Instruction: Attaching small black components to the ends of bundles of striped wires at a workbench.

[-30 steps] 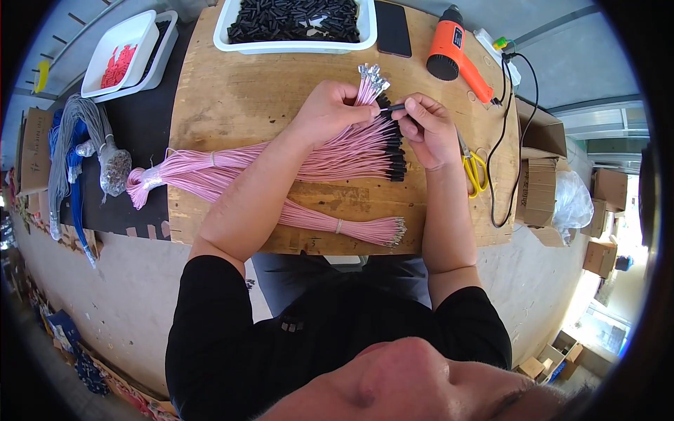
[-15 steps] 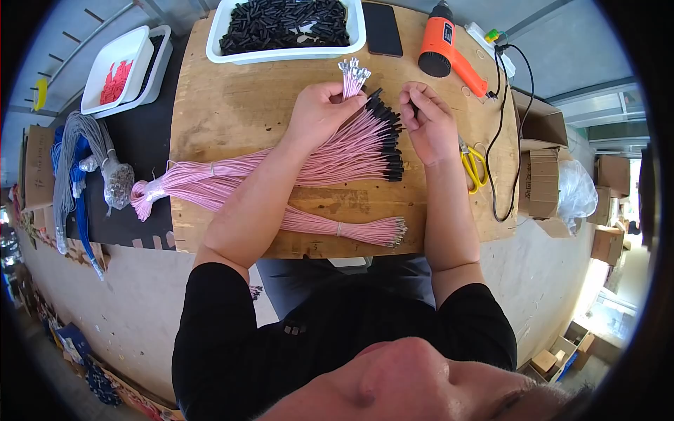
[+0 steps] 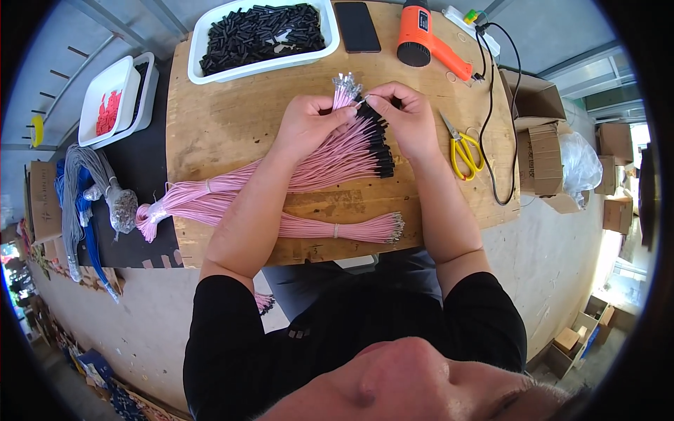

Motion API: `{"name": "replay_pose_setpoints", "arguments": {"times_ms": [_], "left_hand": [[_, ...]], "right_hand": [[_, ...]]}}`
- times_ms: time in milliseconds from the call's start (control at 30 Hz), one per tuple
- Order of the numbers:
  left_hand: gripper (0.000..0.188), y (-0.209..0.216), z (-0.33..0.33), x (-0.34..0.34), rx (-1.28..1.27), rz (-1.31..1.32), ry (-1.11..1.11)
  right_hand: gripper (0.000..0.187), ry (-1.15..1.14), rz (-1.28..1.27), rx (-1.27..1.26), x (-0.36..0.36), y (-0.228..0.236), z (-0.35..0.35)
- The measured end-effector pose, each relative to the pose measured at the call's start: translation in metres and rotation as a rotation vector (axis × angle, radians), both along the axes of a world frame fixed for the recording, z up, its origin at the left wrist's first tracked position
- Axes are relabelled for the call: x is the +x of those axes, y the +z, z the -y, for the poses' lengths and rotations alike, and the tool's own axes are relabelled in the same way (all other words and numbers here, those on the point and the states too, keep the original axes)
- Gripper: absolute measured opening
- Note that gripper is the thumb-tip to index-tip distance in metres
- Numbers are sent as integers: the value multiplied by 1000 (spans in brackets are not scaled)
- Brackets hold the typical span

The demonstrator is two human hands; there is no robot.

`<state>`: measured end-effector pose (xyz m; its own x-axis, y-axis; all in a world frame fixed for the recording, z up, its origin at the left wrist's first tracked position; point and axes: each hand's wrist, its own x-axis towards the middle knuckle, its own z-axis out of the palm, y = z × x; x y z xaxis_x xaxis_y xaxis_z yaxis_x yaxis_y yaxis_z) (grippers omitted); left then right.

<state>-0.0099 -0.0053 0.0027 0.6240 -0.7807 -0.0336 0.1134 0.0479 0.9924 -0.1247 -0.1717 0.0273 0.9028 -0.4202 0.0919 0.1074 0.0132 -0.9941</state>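
My left hand [image 3: 307,125] is closed round a bunch of pink wires [image 3: 342,102], whose bare metal terminals [image 3: 346,85] point up and away from me. Close beside it, the thumb and forefinger of my right hand [image 3: 406,119] pinch the metal tip of a single wire. Something dark shows among the right fingers, too small to make out. Under both hands lies a large fan of pink wires [image 3: 309,165] with black sleeves [image 3: 382,151] on their right ends. Nearer me, a tied bundle of pink wires [image 3: 351,230] has bare metal ends.
A white tub [image 3: 263,69] of black sleeves stands at the back, beside a phone [image 3: 357,28] and an orange heat gun [image 3: 415,52]. Yellow-handled scissors [image 3: 465,154] and a black cable [image 3: 517,126] lie right. Left are white trays [image 3: 105,77] with red pieces and grey wire bundles [image 3: 88,151].
My right hand has moved left to my left hand, and its fingertips now pinch at a wire tip. The left hand keeps its bunch. The whole view has shifted slightly.
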Motion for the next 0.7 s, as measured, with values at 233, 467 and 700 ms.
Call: {"name": "replay_pose_setpoints", "arguments": {"times_ms": [233, 467, 700], "left_hand": [[15, 4, -1, -2, -45, -33, 56], [14, 6, 2, 1, 2, -33, 122], [15, 4, 2, 2, 14, -33, 95]], "right_hand": [[13, 34, -95, 108, -1, 1, 5], [26, -124, 103, 1068, 5, -24, 54], [20, -73, 106, 975, 3, -23, 49]]}}
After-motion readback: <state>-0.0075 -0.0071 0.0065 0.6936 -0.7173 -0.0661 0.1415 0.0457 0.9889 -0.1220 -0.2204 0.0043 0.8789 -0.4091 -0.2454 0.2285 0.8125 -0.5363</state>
